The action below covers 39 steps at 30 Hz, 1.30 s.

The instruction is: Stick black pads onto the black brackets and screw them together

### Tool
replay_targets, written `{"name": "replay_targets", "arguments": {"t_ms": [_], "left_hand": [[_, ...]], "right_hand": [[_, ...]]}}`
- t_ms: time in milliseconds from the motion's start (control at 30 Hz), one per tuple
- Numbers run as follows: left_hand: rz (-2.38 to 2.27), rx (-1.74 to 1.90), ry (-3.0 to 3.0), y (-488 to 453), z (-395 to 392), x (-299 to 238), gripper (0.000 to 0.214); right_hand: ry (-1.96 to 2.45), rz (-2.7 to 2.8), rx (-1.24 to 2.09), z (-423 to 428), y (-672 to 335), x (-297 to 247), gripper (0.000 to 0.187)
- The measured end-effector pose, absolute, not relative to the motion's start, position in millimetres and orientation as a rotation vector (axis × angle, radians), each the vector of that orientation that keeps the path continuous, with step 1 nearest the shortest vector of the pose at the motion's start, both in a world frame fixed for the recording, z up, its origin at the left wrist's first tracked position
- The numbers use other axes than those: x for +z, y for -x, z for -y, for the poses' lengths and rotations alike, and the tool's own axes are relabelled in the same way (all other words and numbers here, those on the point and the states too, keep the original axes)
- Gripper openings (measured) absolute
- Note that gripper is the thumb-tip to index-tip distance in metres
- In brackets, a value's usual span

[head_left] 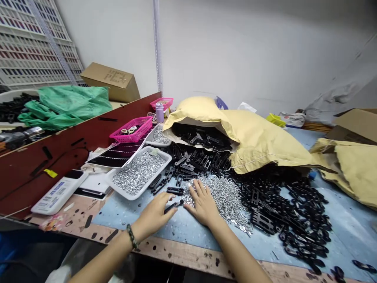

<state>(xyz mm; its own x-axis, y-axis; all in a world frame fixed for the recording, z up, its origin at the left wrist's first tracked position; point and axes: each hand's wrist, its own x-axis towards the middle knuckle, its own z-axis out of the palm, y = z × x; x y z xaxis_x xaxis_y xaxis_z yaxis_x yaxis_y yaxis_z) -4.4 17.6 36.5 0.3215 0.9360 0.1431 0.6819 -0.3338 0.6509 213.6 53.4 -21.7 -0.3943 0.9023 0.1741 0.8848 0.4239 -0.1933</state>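
A: Where is the black link (173, 206), and who holds it?
B: It is above the blue mat (129, 220), in the left hand (156, 214), which pinches it between thumb and fingers. The right hand (203, 200) is spread palm down on the heap of silver screws (228, 196); I see nothing grasped there, but under the palm I cannot tell.
A: What could go wrong, in your opinion?
B: The pinch takes only a narrow part, so the link might slip if it is knocked. Also, a wide sweep of the right palm could scatter screws toward the table edge (176, 253). One loose screw (275, 254) already lies near it.
A: And how does the link point?
B: Its long axis runs mostly sideways, slightly slanted. The free end points to the right and a little away from the person, toward the right thumb. Its finer details are too small for me.
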Motion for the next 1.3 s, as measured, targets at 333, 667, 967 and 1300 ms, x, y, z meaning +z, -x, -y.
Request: {"name": "replay_targets", "arguments": {"t_ms": [333, 667, 967, 1300], "left_hand": [[-1.585, 0.622, -2.196, 1.5, -20.5, 0.2, 0.012], [-1.100, 0.419, -2.354, -41.4, 17.7, 3.8, 0.021], [-1.562, 0.527, -2.349, -2.6, -70.2, 15.8, 0.019], [-1.369, 0.717, -2.007, 8.2, -45.2, 30.2, 0.016]], "right_hand": [[1.572, 2.227, 0.118, -66.8, -219.6, -2.9, 0.056], [1.626, 2.213, 0.079, -23.9, -242.5, -1.6, 0.022], [1.712, 2.238, -0.003, -28.4, -221.5, -3.2, 0.018], [1.521, 2.340, 0.198, -8.8, -219.7, -11.7, 0.008]]}}
